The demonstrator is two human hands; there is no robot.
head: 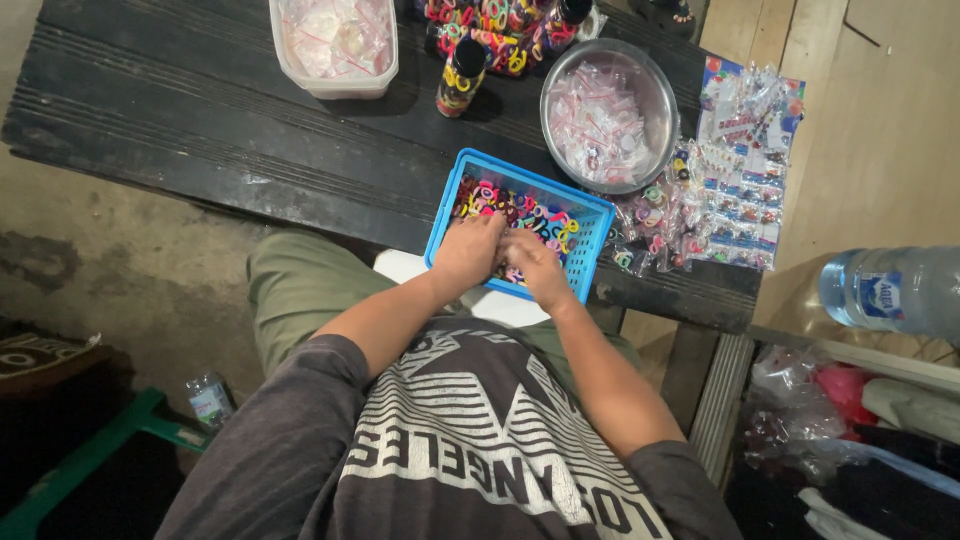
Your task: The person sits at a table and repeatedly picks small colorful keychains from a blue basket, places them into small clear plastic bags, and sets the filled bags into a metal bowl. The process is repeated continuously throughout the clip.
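- Grey printed T-shirt (pixel 450 450) fills the bottom centre of the frame, nearest the lens; olive trousers (pixel 300 285) show just above it.
- Left hand (pixel 468 255) and right hand (pixel 537 268) sit side by side, touching, both dipped into the near end of a blue plastic basket (pixel 590 215), centre frame.
- Fingers of both hands curl down among small colourful hair ties (pixel 520 210) in the basket; can't tell what, if anything, each has pinched, since the tips are buried.
- Basket rests at the near edge of a dark grooved wooden bench (pixel 200 110), tilted relative to the plank lines.
- Steel bowl (pixel 655 85) of small clear zip bags just beyond the basket, upper right of centre.
- Packed bags of hair ties (pixel 740 190) spread right of the basket, at the bench end.
- Clear plastic tub (pixel 335 45) of bags at top centre-left; dark bottles ringed with ties (pixel 462 78) beside it.
- Room: bare concrete floor (pixel 110 250) on the left, green frame (pixel 90 450) lower left, small bottle (pixel 209 398) on the floor.
- Large water bottle (pixel 890 290) lying at right edge, over pale boards.
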